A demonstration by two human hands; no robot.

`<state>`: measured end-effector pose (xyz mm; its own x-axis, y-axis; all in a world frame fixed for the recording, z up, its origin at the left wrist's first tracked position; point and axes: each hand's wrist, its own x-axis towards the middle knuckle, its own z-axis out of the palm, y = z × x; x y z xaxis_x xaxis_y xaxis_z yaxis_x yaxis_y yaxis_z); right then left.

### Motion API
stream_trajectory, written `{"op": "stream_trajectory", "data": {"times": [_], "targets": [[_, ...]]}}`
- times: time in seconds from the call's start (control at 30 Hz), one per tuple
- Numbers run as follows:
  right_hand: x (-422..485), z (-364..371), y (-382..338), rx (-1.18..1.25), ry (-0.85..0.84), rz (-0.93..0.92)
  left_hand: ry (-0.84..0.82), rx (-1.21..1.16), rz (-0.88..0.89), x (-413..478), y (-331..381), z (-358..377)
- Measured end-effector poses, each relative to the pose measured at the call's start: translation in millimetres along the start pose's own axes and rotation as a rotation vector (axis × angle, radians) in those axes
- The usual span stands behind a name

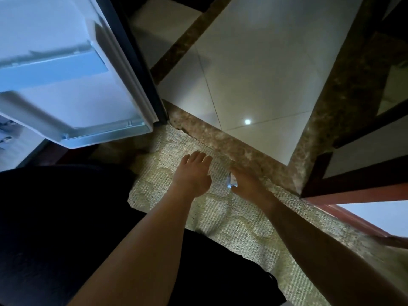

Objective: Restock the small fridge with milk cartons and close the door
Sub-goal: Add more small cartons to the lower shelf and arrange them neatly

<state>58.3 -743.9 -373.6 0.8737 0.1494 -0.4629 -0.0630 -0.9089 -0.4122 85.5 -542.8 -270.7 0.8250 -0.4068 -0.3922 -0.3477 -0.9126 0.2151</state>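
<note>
Fridge door [72, 69] open at upper left, door shelves showing. Left hand [192, 175] over patterned carpet [242, 230], fingers loosely spread, holding nothing. Right hand [248, 184] just beside it, curled round small white-blue milk carton [231, 181]; I see only carton's edge, rest hidden. Tiled floor [254, 74] beyond.
</note>
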Motion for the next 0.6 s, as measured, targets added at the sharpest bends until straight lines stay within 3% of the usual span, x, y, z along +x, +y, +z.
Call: {"op": "stream_trajectory", "data": {"times": [0.23, 0.5, 0.6], "targets": [[12, 9, 2, -0.037, 0.061, 0.039, -0.048, 0.001, 0.009, -1, 2, 8], [-23, -49, -23, 0.389, 0.149, -0.05, -0.091, -0.152, -0.056, -1, 4, 1], [-47, -84, -49, 0.498, 0.177, -0.119, -0.036, -0.198, -0.046, -7, 5, -12]]}}
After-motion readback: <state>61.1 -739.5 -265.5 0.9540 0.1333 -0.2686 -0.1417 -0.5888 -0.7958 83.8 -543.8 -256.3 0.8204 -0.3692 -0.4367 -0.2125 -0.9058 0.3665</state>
